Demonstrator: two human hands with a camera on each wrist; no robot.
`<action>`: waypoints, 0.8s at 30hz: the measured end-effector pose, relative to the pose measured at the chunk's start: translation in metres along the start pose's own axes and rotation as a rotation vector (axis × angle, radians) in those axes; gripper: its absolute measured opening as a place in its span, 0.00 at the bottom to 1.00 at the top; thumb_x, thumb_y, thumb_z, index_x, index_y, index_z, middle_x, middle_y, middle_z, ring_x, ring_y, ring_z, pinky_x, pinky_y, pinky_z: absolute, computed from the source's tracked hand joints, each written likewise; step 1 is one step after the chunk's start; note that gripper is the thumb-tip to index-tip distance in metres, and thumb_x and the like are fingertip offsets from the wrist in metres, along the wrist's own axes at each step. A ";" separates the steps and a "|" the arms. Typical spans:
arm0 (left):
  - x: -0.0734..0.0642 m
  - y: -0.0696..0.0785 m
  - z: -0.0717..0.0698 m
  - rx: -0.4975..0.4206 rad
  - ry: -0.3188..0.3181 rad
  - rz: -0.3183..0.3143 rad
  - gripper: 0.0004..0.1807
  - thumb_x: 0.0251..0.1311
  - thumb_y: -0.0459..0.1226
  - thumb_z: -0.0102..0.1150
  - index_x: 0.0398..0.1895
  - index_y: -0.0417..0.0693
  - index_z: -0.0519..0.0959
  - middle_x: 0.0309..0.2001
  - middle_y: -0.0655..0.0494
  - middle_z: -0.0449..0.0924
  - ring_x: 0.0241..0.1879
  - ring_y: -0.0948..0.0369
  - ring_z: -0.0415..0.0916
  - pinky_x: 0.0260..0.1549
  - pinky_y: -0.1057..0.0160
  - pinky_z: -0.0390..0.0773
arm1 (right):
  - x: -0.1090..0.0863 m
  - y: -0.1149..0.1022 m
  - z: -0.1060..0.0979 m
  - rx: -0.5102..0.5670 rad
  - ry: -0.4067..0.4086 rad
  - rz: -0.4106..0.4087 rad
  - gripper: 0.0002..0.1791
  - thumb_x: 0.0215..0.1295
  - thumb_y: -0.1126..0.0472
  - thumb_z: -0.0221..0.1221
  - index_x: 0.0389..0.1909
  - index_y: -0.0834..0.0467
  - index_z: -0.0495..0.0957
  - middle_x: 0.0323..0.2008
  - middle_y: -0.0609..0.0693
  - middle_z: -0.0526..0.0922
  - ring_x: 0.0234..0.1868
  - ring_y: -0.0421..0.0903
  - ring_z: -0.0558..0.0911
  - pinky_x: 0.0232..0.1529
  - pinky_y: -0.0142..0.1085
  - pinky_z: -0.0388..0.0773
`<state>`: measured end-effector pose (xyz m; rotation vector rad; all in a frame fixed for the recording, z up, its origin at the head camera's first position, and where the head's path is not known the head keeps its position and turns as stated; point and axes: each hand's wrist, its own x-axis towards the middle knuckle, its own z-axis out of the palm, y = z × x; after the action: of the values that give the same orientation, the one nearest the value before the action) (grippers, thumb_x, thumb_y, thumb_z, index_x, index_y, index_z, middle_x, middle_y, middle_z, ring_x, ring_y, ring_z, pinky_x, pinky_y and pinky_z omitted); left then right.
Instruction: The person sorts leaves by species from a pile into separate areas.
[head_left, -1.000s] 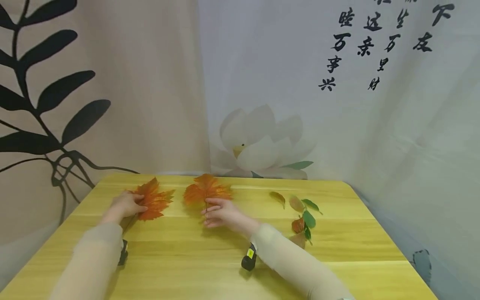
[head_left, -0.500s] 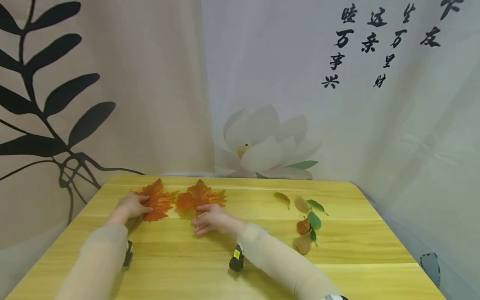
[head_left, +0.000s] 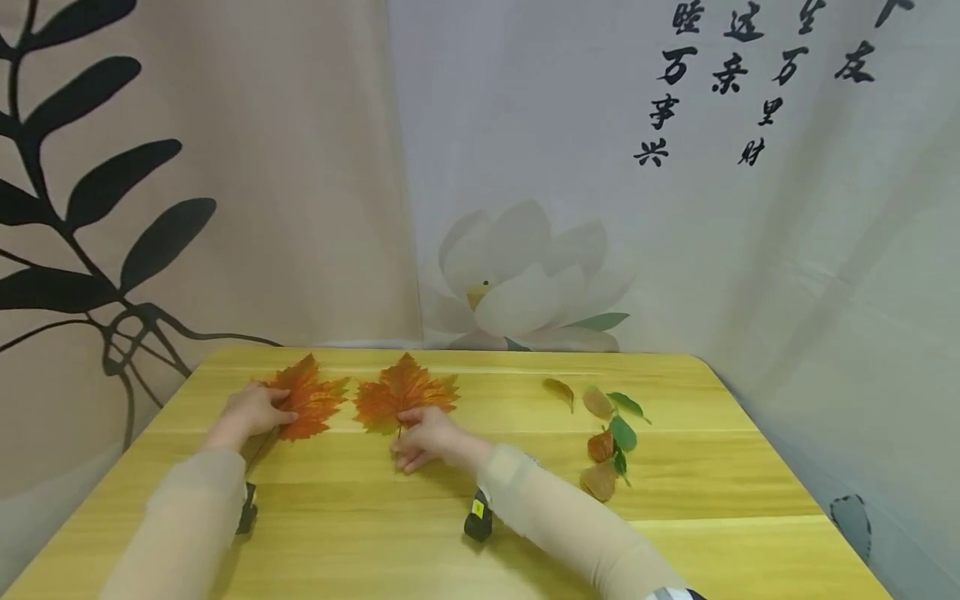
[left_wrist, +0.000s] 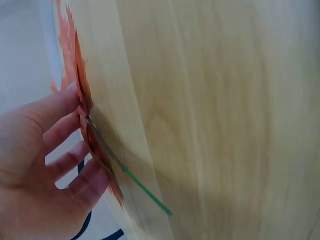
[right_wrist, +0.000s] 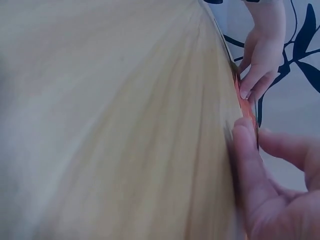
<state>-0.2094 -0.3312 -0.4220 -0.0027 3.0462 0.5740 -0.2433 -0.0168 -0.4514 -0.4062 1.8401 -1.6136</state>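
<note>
The left hand point(head_left: 251, 414) is pinching the left leaf point(head_left: 311, 402) near its base, its orange blade spreading to the right of that grip and away from the person, its stem point(left_wrist: 142, 188) trailing back past the fingers. The right hand point(head_left: 431, 439) is holding the right leaf point(head_left: 405, 390) by its base, thumb and forefinger meeting there, the blade fanning out beyond the fingertips. The key relation is the narrow gap between the 2 blades: they are sitting just beside each other, between the 2 grips, each nearer to its own hand. The left leaf's long axis is slanting away and rightward from its grip; the right leaf's is pointing almost straight away. Well to the right of the right grip, small leaves point(head_left: 622, 433) are lying loosely grouped on the table point(head_left: 360, 546). Both wrist views are showing the orange leaves nearly edge-on, so it is remaining unclear whether the blades are resting on the wood or hovering above it. The right hand is hiding most of its leaf's stem, and the right wrist view is cutting off part of that hand.
</note>
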 end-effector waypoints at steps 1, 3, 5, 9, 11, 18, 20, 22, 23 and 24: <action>0.000 0.001 0.000 0.002 0.005 -0.003 0.33 0.60 0.43 0.62 0.59 0.25 0.70 0.57 0.18 0.62 0.58 0.27 0.55 0.54 0.31 0.57 | 0.000 -0.001 0.000 -0.013 0.004 0.001 0.36 0.59 0.74 0.62 0.69 0.69 0.61 0.30 0.59 0.85 0.21 0.48 0.83 0.27 0.41 0.83; 0.000 0.001 -0.001 0.002 0.012 -0.007 0.33 0.59 0.43 0.63 0.59 0.25 0.70 0.56 0.18 0.63 0.57 0.27 0.56 0.54 0.32 0.57 | -0.002 -0.002 0.000 -0.044 0.011 0.006 0.36 0.59 0.74 0.63 0.69 0.68 0.62 0.29 0.58 0.85 0.19 0.48 0.82 0.25 0.41 0.83; 0.000 0.002 0.000 0.001 0.021 -0.011 0.33 0.58 0.43 0.63 0.58 0.24 0.70 0.55 0.18 0.64 0.57 0.26 0.58 0.54 0.32 0.58 | -0.003 -0.004 0.000 -0.084 0.013 0.009 0.36 0.59 0.73 0.63 0.69 0.67 0.62 0.27 0.58 0.85 0.17 0.47 0.81 0.23 0.41 0.82; 0.001 0.002 0.000 0.000 0.025 -0.032 0.34 0.56 0.44 0.65 0.57 0.24 0.71 0.54 0.20 0.67 0.55 0.27 0.62 0.53 0.33 0.63 | -0.005 -0.008 0.002 -0.179 0.015 0.009 0.36 0.59 0.73 0.64 0.69 0.67 0.62 0.23 0.58 0.84 0.15 0.48 0.80 0.21 0.41 0.82; 0.001 0.002 -0.001 -0.001 0.008 -0.040 0.35 0.55 0.44 0.66 0.57 0.24 0.71 0.54 0.21 0.68 0.54 0.27 0.63 0.52 0.34 0.65 | -0.006 -0.010 0.003 -0.231 0.020 0.004 0.37 0.58 0.72 0.64 0.68 0.67 0.63 0.21 0.58 0.83 0.15 0.48 0.81 0.21 0.41 0.82; 0.002 0.008 -0.011 -0.014 -0.053 -0.059 0.35 0.58 0.43 0.64 0.58 0.22 0.69 0.56 0.23 0.68 0.55 0.28 0.65 0.52 0.35 0.66 | -0.008 -0.016 0.004 -0.310 0.018 -0.016 0.37 0.57 0.72 0.65 0.68 0.67 0.63 0.20 0.58 0.82 0.17 0.52 0.82 0.20 0.41 0.81; 0.001 0.010 -0.014 -0.019 -0.063 -0.062 0.34 0.58 0.43 0.63 0.58 0.22 0.69 0.56 0.24 0.69 0.55 0.29 0.65 0.52 0.36 0.66 | -0.008 -0.015 0.002 -0.292 0.014 -0.023 0.36 0.57 0.71 0.65 0.67 0.67 0.64 0.21 0.59 0.83 0.18 0.53 0.83 0.20 0.41 0.81; 0.003 0.010 -0.015 -0.026 -0.057 -0.058 0.33 0.59 0.43 0.63 0.57 0.22 0.69 0.56 0.24 0.70 0.54 0.29 0.66 0.52 0.36 0.67 | -0.009 -0.015 -0.001 -0.290 0.011 -0.039 0.35 0.58 0.70 0.65 0.67 0.66 0.65 0.22 0.59 0.82 0.18 0.52 0.82 0.20 0.41 0.81; 0.004 0.010 -0.016 -0.032 -0.049 -0.055 0.33 0.59 0.43 0.62 0.57 0.23 0.70 0.56 0.25 0.70 0.54 0.30 0.66 0.52 0.36 0.67 | -0.011 -0.015 -0.004 -0.293 0.007 -0.049 0.33 0.58 0.70 0.64 0.66 0.66 0.66 0.22 0.59 0.82 0.18 0.52 0.83 0.21 0.41 0.81; 0.005 0.012 -0.018 -0.041 -0.043 -0.057 0.33 0.59 0.44 0.62 0.57 0.23 0.70 0.56 0.25 0.70 0.54 0.30 0.67 0.52 0.36 0.67 | -0.013 -0.016 -0.007 -0.295 0.002 -0.061 0.32 0.59 0.69 0.64 0.65 0.66 0.68 0.22 0.59 0.82 0.19 0.52 0.83 0.21 0.41 0.82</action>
<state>-0.2150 -0.3265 -0.4014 -0.0777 2.9815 0.6245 -0.2414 -0.0069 -0.4322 -0.5943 2.0924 -1.3820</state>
